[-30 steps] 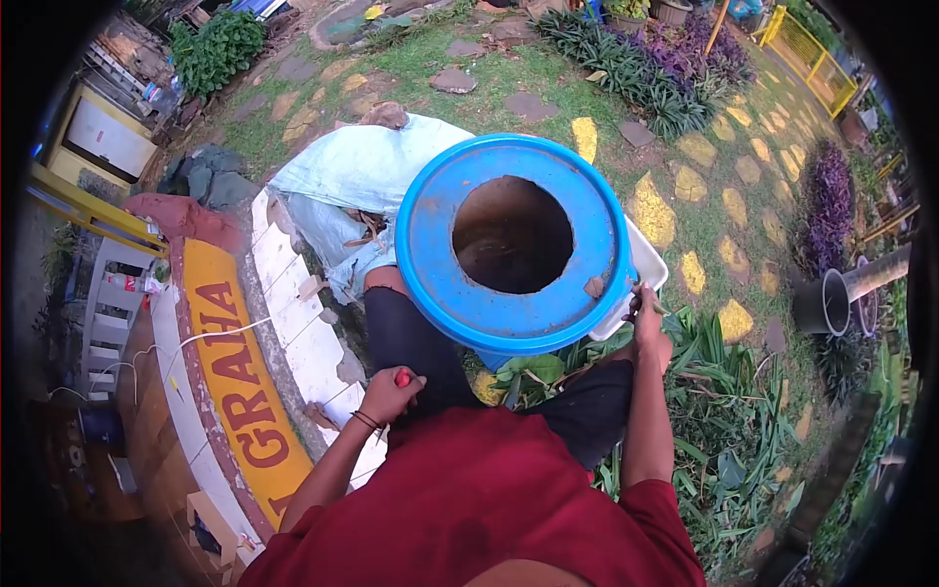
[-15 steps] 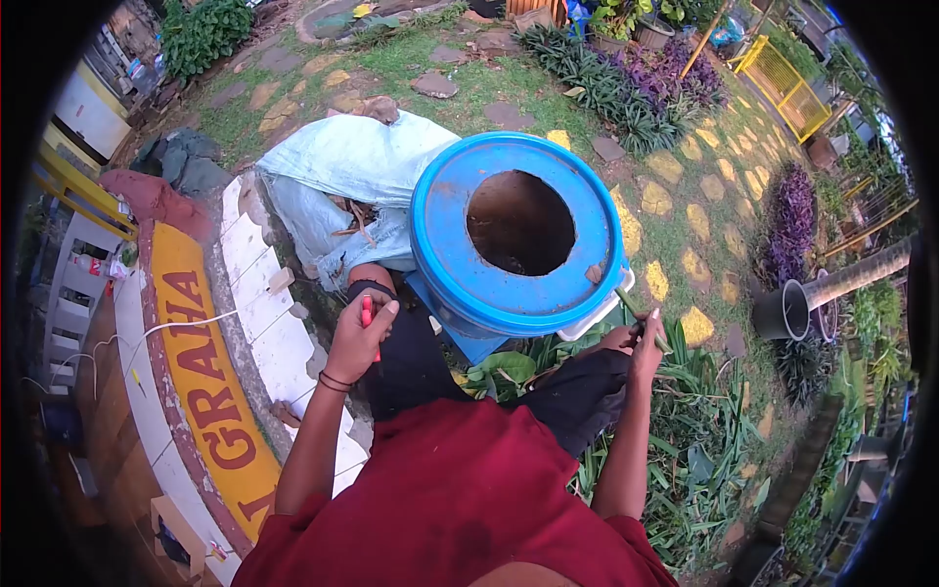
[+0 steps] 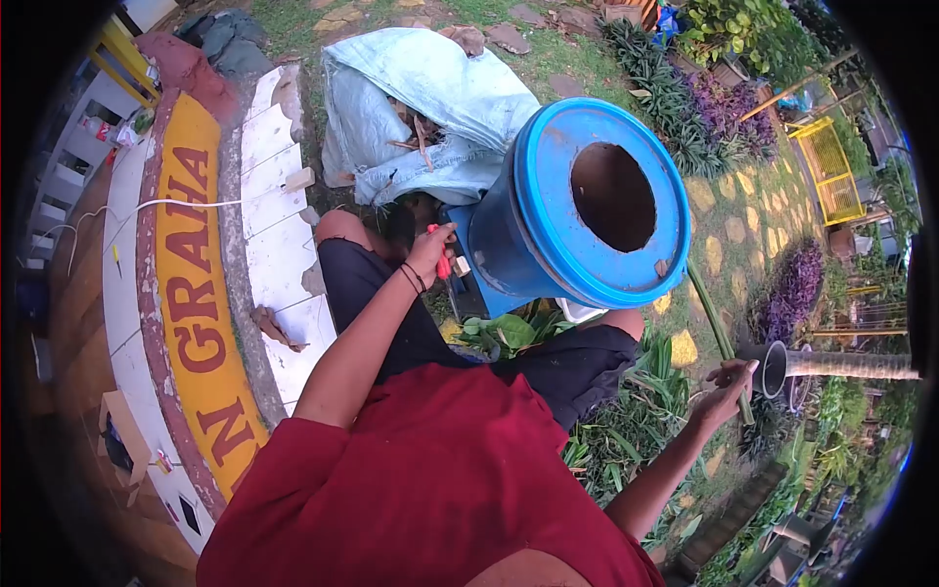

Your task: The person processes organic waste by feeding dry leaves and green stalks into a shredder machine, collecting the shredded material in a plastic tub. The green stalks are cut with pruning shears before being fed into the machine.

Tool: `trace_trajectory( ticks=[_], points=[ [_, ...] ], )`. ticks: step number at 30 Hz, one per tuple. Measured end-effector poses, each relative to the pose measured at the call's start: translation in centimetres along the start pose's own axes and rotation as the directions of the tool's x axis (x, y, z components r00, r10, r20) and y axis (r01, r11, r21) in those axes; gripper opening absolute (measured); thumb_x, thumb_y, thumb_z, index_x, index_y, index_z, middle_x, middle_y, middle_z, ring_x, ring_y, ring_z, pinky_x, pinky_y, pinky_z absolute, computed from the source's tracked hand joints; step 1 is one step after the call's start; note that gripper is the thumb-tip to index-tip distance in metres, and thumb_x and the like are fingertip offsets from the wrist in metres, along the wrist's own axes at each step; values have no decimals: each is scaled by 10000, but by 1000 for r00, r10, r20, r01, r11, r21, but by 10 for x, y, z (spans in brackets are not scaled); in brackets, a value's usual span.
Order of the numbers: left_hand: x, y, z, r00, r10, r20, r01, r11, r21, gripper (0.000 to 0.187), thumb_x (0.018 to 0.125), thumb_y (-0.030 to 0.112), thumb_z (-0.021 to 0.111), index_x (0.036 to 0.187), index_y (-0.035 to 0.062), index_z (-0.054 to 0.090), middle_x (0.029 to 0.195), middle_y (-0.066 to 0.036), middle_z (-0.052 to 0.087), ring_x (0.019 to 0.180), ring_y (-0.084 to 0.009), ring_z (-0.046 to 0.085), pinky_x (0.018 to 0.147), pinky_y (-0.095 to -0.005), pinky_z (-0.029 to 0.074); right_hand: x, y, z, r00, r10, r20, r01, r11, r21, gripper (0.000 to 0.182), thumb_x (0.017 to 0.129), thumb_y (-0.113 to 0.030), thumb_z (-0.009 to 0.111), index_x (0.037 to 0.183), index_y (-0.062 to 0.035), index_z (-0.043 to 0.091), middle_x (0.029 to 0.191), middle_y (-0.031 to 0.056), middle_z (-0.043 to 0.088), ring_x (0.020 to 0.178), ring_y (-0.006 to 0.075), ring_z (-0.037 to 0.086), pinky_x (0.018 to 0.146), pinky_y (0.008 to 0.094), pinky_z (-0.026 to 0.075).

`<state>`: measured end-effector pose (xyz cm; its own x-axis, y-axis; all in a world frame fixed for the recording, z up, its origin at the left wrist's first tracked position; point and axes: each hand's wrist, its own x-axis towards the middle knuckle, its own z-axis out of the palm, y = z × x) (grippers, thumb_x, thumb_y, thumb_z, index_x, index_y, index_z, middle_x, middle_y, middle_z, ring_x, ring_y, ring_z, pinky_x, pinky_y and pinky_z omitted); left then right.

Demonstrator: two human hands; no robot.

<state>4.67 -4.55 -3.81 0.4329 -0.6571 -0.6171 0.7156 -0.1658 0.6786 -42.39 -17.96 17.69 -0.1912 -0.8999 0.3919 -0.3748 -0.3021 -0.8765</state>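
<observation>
Garden work, seen from above: your right hand [image 3: 729, 380] is closed around the lower end of a long green stalk [image 3: 706, 311], held out at arm's length to your right, over the leafy plants [image 3: 636, 421] at the edge of the stepping-stone path [image 3: 729, 230]. The stalk's long axis runs up and away from your fist, slanting slightly leftward, and its upper end disappears behind the rim of the blue barrel [image 3: 587, 210]. That barrel stands tilted just in front of your knees, its round top hole turned toward the path.

Your left hand [image 3: 430, 249] is shut on a red-handled tool [image 3: 442, 262], held against the barrel's near left side, wrist bands showing; the blade end cannot be made out. The left hand is well apart from the stalk, with the barrel's bulk between them; the right hand alone has it.

A pale blue sack [image 3: 421, 98] stuffed with dry cuttings lies behind the barrel, touching it or nearly so. To your left runs a curved low wall [image 3: 274, 225] of white tile, and beside it a yellow band [image 3: 196, 293] carries large dark-red letters reading "N GRAHA", the word cut off at the near end. No brand or label is legible on the barrel or sack.
</observation>
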Motion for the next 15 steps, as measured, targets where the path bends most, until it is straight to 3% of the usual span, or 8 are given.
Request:
trace_trajectory(
  ticks=[2,3,4,6,7,8,10,15],
  points=[
    [33,-51,-33,990,-144,-7,144,989,-38,133,967,285,632,999,159,604,741,52,529,584,-81,478,556,-310,455,9,-1,-5,1000,13,-15,-11,988,151,505,1057,-460,456,771,-56,556,651,14,481,544,111,432,543,262,356],
    [52,-81,-47,969,-205,-135,198,978,-69,150,963,289,634,1027,154,614,721,35,543,584,-105,492,545,-332,470,11,-5,-7,1000,6,-18,-3,983,184,471,1060,-441,459,792,-63,542,705,23,503,558,122,441,553,265,386],
    [53,-95,-51,969,-208,-133,199,977,-78,150,963,289,634,1027,154,614,721,35,543,584,-105,492,545,-332,470,12,-9,-5,1000,0,-12,2,984,180,471,1060,-441,459,792,-63,542,705,23,503,558,122,441,553,265,386],
    [49,-115,-50,923,-305,-236,339,933,120,197,965,299,625,1078,138,608,790,-1,589,580,-131,503,539,-356,484,16,-18,0,999,-31,-43,43,945,325,466,1061,-434,464,799,-56,539,716,35,507,582,130,467,556,271,405],
    [55,-118,-46,906,-328,-267,379,910,170,254,969,307,615,1137,119,585,906,-21,613,578,-146,509,546,-362,496,18,-16,-2,998,-50,-25,56,940,336,453,1061,-430,469,819,-54,547,728,41,515,605,132,493,554,265,401],
    [58,-118,-45,908,-326,-262,375,912,164,254,969,307,615,1137,119,585,906,-21,613,578,-146,509,546,-362,496,17,-19,0,998,-59,-22,63,940,336,453,1061,-430,469,819,-54,547,728,41,515,605,132,493,554,265,401],
    [63,-120,-38,931,-309,-193,342,923,175,296,978,304,593,1207,118,566,1082,-40,633,579,-135,509,563,-363,514,9,-24,1,998,-60,-12,61,936,346,442,1058,-428,481,833,-55,560,733,41,527,606,132,501,554,265,408],
    [57,-118,-31,936,-336,-102,348,925,150,336,978,294,578,1255,104,557,1215,-39,636,571,-112,506,569,-344,528,-11,-32,-1,995,-93,-18,94,955,281,457,1053,-447,487,825,-58,565,716,43,537,594,128,504,546,256,411]
  ],
)
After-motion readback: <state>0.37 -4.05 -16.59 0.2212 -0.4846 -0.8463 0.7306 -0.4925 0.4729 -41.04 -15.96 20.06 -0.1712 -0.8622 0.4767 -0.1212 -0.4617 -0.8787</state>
